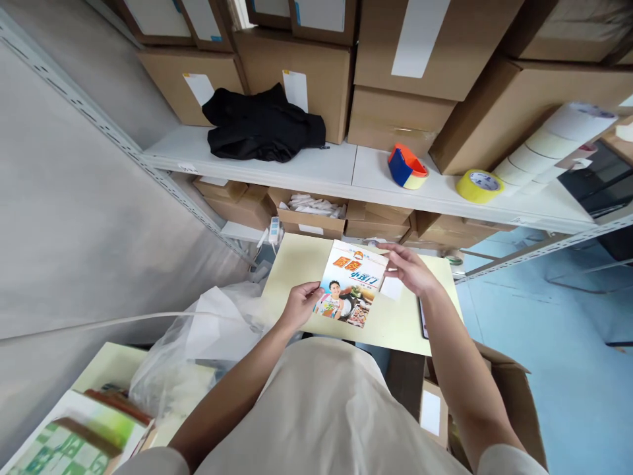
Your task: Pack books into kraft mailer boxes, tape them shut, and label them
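Note:
A thin paperback book [349, 284] with a colourful cover of food pictures, a smiling figure and large orange and blue characters is held over a pale yellow table [291, 260]. My left hand [301, 305] grips its left edge, thumb on the cover. At the upper right edge, my right hand [406, 269] has its fingers closed on the book. A white slip of paper [391, 287] shows beside the book, under my right hand. Partly hidden by my right forearm, a dark-edged flat device [424, 319] lies at the table's right side.
Ahead, a shelf [341, 168] bears cardboard boxes [301, 72], a black garment [262, 125], a tape dispenser [406, 168] and yellow tape [479, 186]. Clear plastic wrapping [168, 369] lies to the left, above stacked books [74, 429]. An open carton [514, 389] stands at lower right.

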`<state>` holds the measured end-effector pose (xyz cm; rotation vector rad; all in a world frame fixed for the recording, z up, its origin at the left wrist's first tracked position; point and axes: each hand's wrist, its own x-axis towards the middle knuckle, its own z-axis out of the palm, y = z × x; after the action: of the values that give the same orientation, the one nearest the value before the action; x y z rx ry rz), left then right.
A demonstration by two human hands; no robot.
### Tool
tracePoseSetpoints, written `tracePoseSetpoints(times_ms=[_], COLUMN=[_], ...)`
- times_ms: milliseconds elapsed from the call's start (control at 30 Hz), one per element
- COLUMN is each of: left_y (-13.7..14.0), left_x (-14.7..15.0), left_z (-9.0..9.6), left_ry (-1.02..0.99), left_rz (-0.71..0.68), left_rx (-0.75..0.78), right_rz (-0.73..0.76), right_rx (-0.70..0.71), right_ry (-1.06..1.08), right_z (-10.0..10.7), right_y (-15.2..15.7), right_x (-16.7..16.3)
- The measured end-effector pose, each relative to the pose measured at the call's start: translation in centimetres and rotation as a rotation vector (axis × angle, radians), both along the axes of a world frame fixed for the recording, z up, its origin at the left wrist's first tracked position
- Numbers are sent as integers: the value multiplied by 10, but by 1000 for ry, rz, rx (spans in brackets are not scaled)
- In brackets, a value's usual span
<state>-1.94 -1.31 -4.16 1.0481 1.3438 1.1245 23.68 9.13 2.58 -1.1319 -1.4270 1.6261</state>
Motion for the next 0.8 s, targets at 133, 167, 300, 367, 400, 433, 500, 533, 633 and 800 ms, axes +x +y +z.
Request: tracePoseSetpoints(times_ms=[133, 167, 300, 367, 400, 433, 500, 533, 633, 800], left_y=[1, 3, 9, 12, 14, 16, 21, 25, 36, 58], left_x=[4, 5, 0, -5, -9, -12, -18, -21, -33, -66], left_z=[-6, -9, -27, -35, -37, -39, -42, -43, -48, -69], left_ry=[-141, -163, -91, -30, -18, -19, -24, -12, 98, 364], left_rz=[60, 81, 126, 136, 128, 105, 33, 2, -31, 12], left_rx=[-75, -80, -47, -57, -69, -80, -85, -80, -64, -79], right_rz=[34, -3, -241, -310, -331, -348, -372, -382, -411, -418], right_rx=[-82, -105, -196, -214, -219, -222, -217, -205, -134, -95], right_ry=[114, 93, 40, 21, 11, 3, -12, -23, -82, -125], right_z=[-23, -33, -74, -88, -93, -98, -105, -109, -122, -150], right_y=[-44, -56, -84, -85, -84, -82, -76, -73, -62, -35], right_x=[-9, -17, -47, -55, -57, -59, -62, -65, -77, -111])
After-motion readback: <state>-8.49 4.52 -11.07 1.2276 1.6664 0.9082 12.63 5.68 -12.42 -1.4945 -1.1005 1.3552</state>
